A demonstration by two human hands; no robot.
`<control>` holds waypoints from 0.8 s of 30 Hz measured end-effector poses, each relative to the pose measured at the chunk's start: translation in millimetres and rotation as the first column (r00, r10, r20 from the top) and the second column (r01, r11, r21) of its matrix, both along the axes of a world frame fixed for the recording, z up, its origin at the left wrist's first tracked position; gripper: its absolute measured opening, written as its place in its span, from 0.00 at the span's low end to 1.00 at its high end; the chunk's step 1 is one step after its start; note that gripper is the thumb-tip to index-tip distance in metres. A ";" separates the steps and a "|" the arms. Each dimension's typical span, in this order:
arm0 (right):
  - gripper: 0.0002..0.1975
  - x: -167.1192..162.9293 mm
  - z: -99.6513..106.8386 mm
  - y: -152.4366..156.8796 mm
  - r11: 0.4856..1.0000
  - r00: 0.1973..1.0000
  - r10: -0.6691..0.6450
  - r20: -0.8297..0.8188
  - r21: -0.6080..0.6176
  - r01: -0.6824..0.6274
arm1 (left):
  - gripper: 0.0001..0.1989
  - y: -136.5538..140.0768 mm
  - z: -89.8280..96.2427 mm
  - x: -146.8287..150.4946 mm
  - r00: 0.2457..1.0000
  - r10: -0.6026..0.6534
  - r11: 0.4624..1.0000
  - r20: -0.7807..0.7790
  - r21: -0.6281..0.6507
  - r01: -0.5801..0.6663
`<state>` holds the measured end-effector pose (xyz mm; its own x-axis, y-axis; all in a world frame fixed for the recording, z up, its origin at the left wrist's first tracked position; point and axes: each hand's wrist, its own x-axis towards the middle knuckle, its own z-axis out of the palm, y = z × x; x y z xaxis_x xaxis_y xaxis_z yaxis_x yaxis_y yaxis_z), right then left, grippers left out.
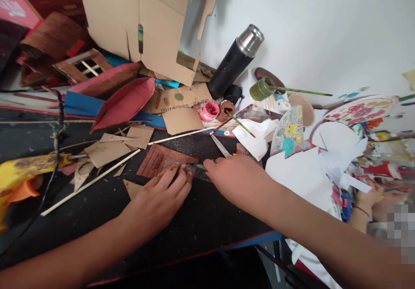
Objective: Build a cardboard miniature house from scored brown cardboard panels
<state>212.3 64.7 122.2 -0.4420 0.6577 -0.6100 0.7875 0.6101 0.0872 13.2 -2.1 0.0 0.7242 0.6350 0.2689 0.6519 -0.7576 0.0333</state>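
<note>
brown panel [154,157], wood-patterned, lying flat near the middle of a black desk [207,220], partly covered by the person's left hand [162,185].

largest first: a tall sheet of cardboard [162,12] leans at the back of the desk. to the left lies a yellow glue gun [34,168]; behind the panel, a red boat shape [125,101] and, farther right, a black flask [231,68] with a steel cap. white paper [298,176] spreads on the right, and at the far right edge a co-worker's hand [369,198] is partly visible.

the left hand rests on the panel, fingers bent and slightly apart, pressing from above rather than wrapped around it. the right hand [227,172] is just beside the panel's right end, fingers curled in near a piece of clear film [201,173]; whether it grips this cannot be told.

the panel looks like thin card: probably light, fairly stiff, easily creased. it is best steadied flat, or lifted by its edges. the film is probably slippery.

smaller still: a pale wooden stick [97,178], scissors [220,144] behind the right hand, and a pink paint pot [210,111].
</note>
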 end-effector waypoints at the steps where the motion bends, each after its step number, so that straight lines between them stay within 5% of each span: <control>1: 0.08 0.3 0.1 -0.9 1.000 1.000 -0.003 0.003 0.001 0.003 | 0.26 -0.2 -0.1 -0.2 1.000 -0.001 1.000 0.004 0.001 0.001; 24: 0.07 1.7 -2.2 -2.0 0.999 1.000 -0.003 -0.028 0.044 0.004 | 0.25 -0.4 1.1 -0.3 1.000 0.006 1.000 0.008 -0.020 -0.006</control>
<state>214.0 62.7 119.9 -0.4564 0.6854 -0.5673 0.7921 0.6034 0.0919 13.0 -2.6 1.0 0.7180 0.6447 0.2623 0.6562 -0.7527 0.0538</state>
